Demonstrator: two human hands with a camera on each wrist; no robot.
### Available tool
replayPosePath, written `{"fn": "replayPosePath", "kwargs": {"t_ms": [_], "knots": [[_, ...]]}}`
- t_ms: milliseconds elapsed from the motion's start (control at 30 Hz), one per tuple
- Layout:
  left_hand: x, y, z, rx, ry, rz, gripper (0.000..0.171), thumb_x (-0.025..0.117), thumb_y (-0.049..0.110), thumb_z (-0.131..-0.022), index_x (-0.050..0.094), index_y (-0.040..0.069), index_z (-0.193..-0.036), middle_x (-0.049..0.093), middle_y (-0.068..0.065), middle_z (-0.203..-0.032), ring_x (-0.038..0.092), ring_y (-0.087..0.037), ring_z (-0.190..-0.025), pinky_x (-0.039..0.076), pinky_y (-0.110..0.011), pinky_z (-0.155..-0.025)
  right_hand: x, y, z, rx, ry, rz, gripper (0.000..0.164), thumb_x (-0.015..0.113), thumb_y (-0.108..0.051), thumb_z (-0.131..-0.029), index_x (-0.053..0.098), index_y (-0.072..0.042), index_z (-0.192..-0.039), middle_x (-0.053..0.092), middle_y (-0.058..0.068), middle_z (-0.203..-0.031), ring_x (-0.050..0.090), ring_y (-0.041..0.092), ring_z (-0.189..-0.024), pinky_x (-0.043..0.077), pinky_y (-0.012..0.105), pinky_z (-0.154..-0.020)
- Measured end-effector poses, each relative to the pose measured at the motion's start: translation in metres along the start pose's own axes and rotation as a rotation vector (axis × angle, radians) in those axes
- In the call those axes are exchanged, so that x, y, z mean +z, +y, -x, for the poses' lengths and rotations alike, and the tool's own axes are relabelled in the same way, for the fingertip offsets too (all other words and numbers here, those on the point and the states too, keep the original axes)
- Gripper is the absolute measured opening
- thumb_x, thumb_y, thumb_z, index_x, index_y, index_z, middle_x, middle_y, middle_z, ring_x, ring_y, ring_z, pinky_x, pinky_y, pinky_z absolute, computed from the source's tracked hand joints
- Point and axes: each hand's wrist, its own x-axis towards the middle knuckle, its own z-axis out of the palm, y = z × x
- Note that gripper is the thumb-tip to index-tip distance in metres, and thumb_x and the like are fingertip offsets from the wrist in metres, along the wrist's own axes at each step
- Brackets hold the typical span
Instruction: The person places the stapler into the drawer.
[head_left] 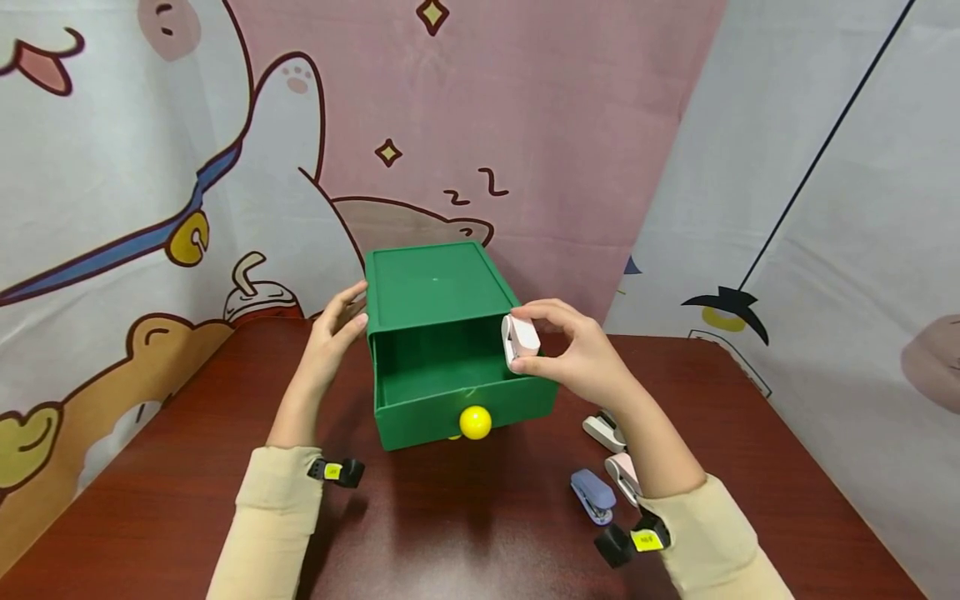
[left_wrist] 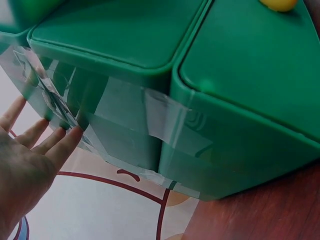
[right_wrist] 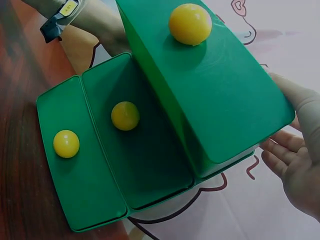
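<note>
A green drawer cabinet (head_left: 442, 287) stands on the table with its top drawer (head_left: 427, 415) pulled out; a yellow ball knob (head_left: 476, 422) sits on the drawer front. In the right wrist view two lower drawers, each with a yellow knob (right_wrist: 125, 116), are closed. My left hand (head_left: 330, 329) touches the cabinet's left side with outstretched fingers, which rest on clear tape (left_wrist: 165, 117) in the left wrist view. Between thumb and fingers, my right hand (head_left: 577, 350) pinches a pale pink mini stapler (head_left: 519, 340) over the drawer's right edge. The stapler is hidden in the right wrist view.
Three more mini staplers lie on the dark red table (head_left: 450, 542), right of the cabinet: a blue-purple one (head_left: 594, 496), a pink one (head_left: 622, 476) and a white one (head_left: 603, 432). The right forearm passes above them. A cartoon-printed curtain (head_left: 570, 125) hangs behind.
</note>
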Motion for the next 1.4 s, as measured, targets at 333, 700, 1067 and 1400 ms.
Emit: {"fn": "replayPosePath", "kwargs": {"t_ms": [333, 700, 1067, 1400], "knots": [[0.001, 0.000, 0.000, -0.005, -0.001, 0.007, 0.050, 0.048, 0.017, -0.100, 0.037, 0.010, -0.148, 0.035, -0.012, -0.149, 0.033, -0.026, -0.136, 0.029, -0.055, -0.103, -0.007, 0.002, -0.008, 0.036, -0.125, 0.021, 0.050, 0.081, -0.014, -0.077, 0.064, -0.012, -0.124, 0.059, -0.001, -0.120, 0.052, 0.023, -0.100, 0.045, 0.038, -0.080], [0.001, 0.000, -0.001, -0.004, 0.002, 0.014, 0.050, 0.048, 0.016, -0.100, 0.037, 0.010, -0.148, 0.035, -0.013, -0.149, 0.033, -0.025, -0.136, 0.029, -0.055, -0.102, -0.011, 0.004, -0.015, 0.055, -0.197, 0.110, 0.055, 0.086, -0.017, -0.072, 0.065, -0.011, -0.123, 0.057, 0.000, -0.126, 0.048, 0.020, -0.117, 0.036, 0.044, -0.096], [0.001, 0.001, 0.000, -0.001, 0.003, 0.017, 0.050, 0.047, 0.015, -0.100, 0.036, 0.009, -0.148, 0.036, -0.012, -0.149, 0.033, -0.026, -0.137, 0.029, -0.054, -0.103, -0.011, -0.001, -0.017, 0.032, -0.269, 0.224, 0.054, 0.083, -0.018, -0.076, 0.064, -0.009, -0.125, 0.055, 0.003, -0.128, 0.046, 0.022, -0.121, 0.038, 0.046, -0.097], [0.001, 0.000, 0.000, -0.009, -0.001, 0.010, 0.050, 0.047, 0.017, -0.101, 0.036, 0.010, -0.148, 0.034, -0.010, -0.150, 0.032, -0.024, -0.137, 0.029, -0.054, -0.103, -0.008, 0.006, -0.010, -0.011, -0.154, 0.122, 0.045, 0.077, -0.016, -0.083, 0.063, -0.007, -0.125, 0.057, 0.000, -0.126, 0.049, 0.019, -0.119, 0.038, 0.042, -0.099]]}}
